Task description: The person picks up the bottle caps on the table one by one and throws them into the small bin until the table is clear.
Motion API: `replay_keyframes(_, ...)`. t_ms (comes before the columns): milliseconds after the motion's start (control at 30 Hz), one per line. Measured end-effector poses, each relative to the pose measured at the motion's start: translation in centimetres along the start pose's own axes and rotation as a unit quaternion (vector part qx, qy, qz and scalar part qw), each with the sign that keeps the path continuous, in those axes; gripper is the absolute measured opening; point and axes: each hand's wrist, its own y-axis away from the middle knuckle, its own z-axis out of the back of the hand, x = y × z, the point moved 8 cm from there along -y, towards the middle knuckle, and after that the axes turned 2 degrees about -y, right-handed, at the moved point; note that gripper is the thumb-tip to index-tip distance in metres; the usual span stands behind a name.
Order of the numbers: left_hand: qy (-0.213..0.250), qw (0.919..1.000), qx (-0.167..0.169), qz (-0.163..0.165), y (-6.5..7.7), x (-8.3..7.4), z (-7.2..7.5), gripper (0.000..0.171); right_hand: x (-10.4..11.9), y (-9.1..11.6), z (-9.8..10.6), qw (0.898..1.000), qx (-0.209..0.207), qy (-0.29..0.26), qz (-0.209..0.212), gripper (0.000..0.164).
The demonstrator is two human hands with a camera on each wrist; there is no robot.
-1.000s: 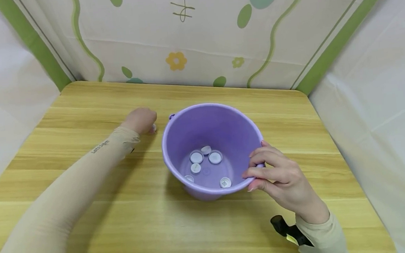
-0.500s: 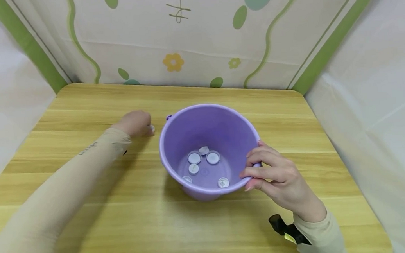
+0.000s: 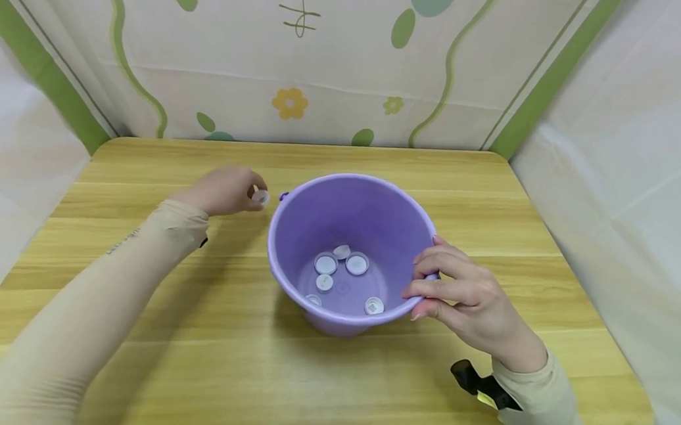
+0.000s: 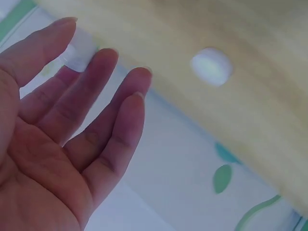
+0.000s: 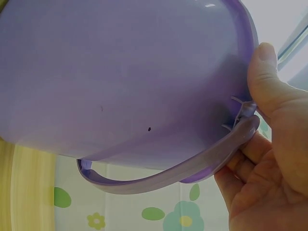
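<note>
A purple bucket (image 3: 363,204) stands on the wooden table, with several white caps (image 3: 326,264) lying on its floor. My right hand (image 3: 483,295) grips the bucket's rim at the right, thumb outside and fingers over the edge. Left of the bucket, my left hand (image 3: 223,191) pinches a white cap (image 3: 261,197) between thumb and fingertips, raised a little above the table. In the left wrist view that pinched cap (image 4: 79,53) is partly hidden by the fingers. Another white cap (image 4: 211,66) lies on the table there; the head view does not show it.
The bucket's purple handle (image 5: 144,182) hangs at its far side in the right wrist view. A black wrist device (image 3: 483,387) sits by the right cuff. Behind the wooden table (image 3: 329,391) hangs a white cloth (image 3: 336,61) with flowers and leaves.
My left hand has lifted slightly with the white cap, which now shows more fully at the fingertips. The right hand keeps its grip on the bucket rim.
</note>
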Motion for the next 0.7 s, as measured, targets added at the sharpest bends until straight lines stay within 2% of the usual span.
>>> replay_keyframes(167, 0.010, 0.9999, 0.010, -0.005, 0.6, -1.2, 2.0, 0.024, 0.0, 0.1, 0.0, 1.000, 0.003, 0.004, -0.006, 0.023)
replay_keyframes(267, 0.005, 0.9999, 0.003, -0.013, 1.1, -2.1, 3.4, 0.023, 0.0, 0.1, 0.0, 1.000, 0.004, 0.006, -0.009, 0.024)
replay_keyframes(567, -0.030, 0.9973, -0.051, -0.043, 2.8, -6.2, 8.2, 0.027, 0.0, 0.0, 0.0, 1.000, 0.002, 0.003, -0.009, 0.024)
replay_keyframes(700, -0.045, 0.9926, -0.086, -0.073, 3.5, -8.7, 10.1, 0.020, 0.0, -0.1, 0.0, 1.000, 0.002, 0.001, -0.008, 0.024)
